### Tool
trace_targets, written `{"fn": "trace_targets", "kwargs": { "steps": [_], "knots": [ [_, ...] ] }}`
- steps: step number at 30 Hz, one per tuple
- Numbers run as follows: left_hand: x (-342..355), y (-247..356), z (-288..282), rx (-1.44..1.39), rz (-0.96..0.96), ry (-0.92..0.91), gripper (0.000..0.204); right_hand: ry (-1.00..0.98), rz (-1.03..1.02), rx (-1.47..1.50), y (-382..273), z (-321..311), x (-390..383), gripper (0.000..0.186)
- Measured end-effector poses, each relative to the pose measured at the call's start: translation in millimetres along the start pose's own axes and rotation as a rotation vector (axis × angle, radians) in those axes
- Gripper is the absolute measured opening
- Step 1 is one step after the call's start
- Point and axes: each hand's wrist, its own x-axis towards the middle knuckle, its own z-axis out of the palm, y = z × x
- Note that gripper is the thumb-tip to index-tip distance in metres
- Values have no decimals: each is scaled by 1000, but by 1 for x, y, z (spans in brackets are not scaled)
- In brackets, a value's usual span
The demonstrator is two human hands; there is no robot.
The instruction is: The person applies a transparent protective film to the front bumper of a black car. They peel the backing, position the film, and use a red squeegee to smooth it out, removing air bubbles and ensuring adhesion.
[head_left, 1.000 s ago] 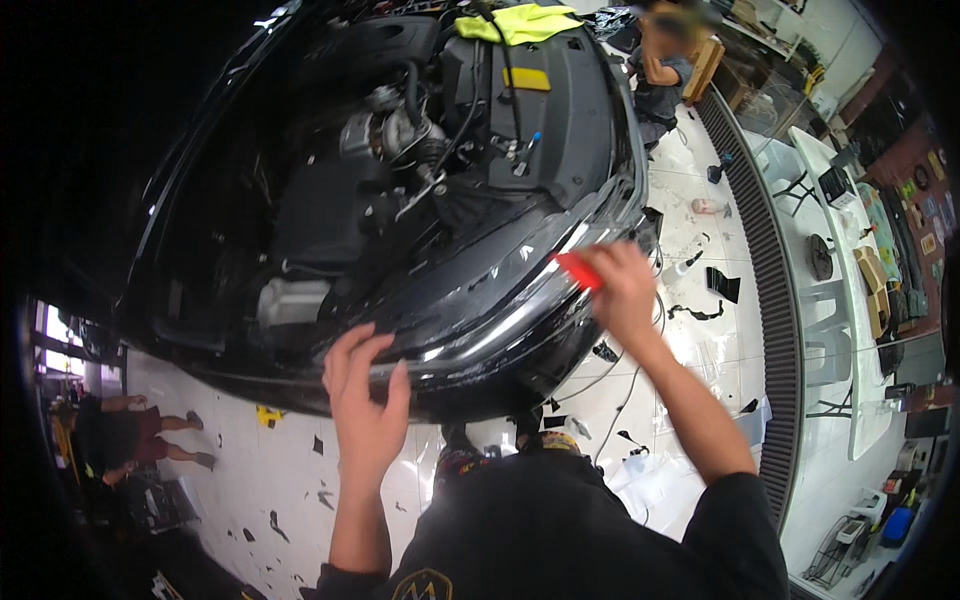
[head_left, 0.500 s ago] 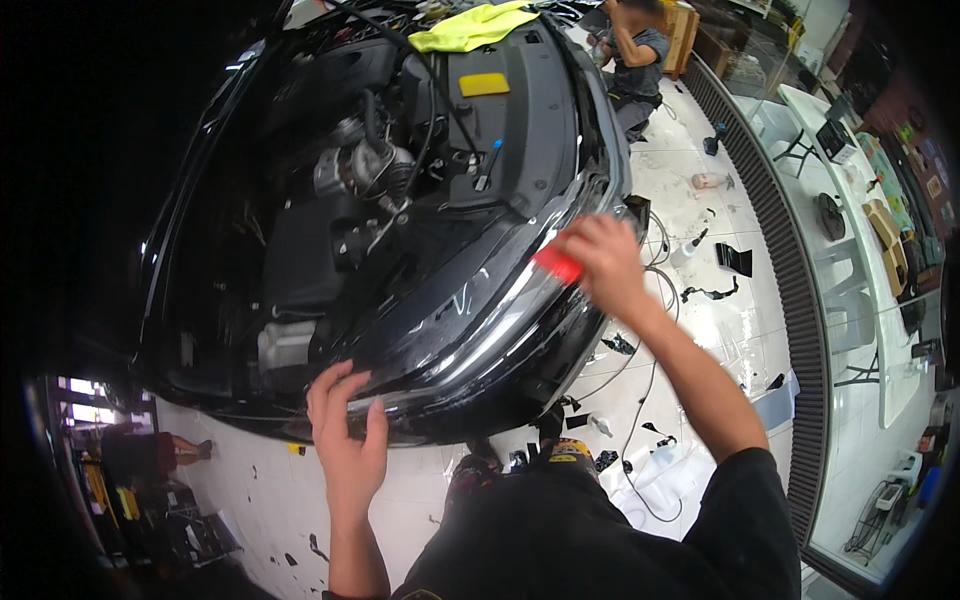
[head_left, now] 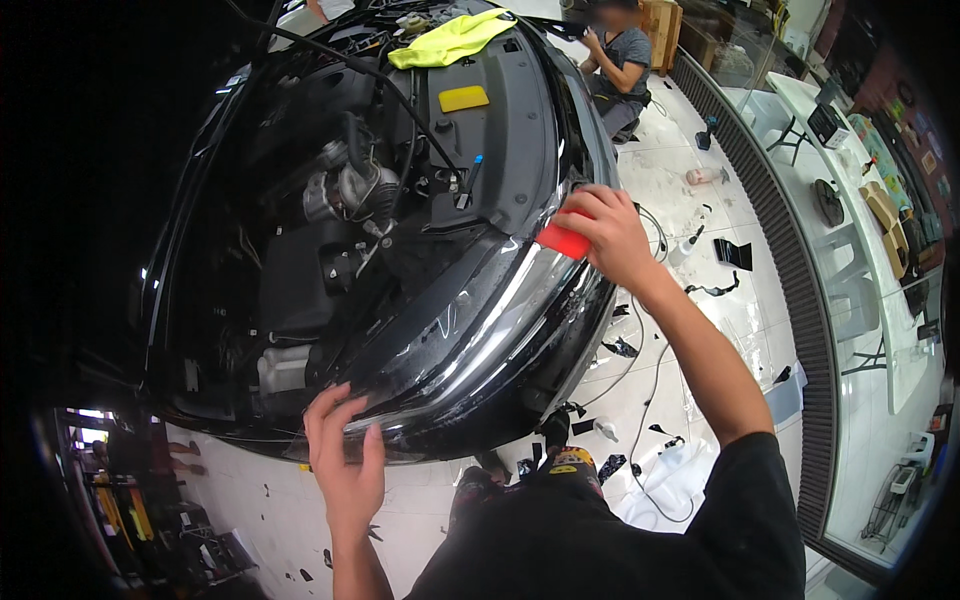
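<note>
My right hand (head_left: 622, 242) is closed on a flat red squeegee (head_left: 565, 240). Its edge lies against the glossy upper end of the black car's headlight (head_left: 480, 335). Below and to the left, my left hand (head_left: 345, 465) is open, fingers apart and slightly curled, at the lower front edge of the car. Whether its fingertips touch the surface or a clear film there, I cannot tell. Whitish streaks and reflections run along the headlight area between both hands.
Beyond the open engine bay (head_left: 310, 230) lie a yellow squeegee (head_left: 463, 98) and a bright yellow-green cloth (head_left: 450, 42). A co-worker (head_left: 622, 70) crouches at the car's far side. Black scraps, bottles and a cable (head_left: 640, 430) litter the tiled floor; a white table (head_left: 870, 300) stands right.
My right hand and the red squeegee have shifted slightly up along the headlight. My left hand stays nearly in place. The co-worker's arms have lowered, and the view has moved a little.
</note>
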Motion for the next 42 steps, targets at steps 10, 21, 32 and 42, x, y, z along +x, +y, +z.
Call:
{"fn": "trace_targets", "kwargs": {
  "steps": [10,21,32,42],
  "knots": [
    [12,1,21,-8,88,-61,31,-127,100,-1,25,9,-12,28],
    [82,-6,73,118,90,-138,30,-216,-44,133,-154,24,-26,37],
    [18,-22,-15,1,-18,69,29,-88,-14,118,-168,9,-24,29],
    [-27,-67,-67,-152,68,133,31,-132,161,-183,-79,-14,-15,24]
  ]
}}
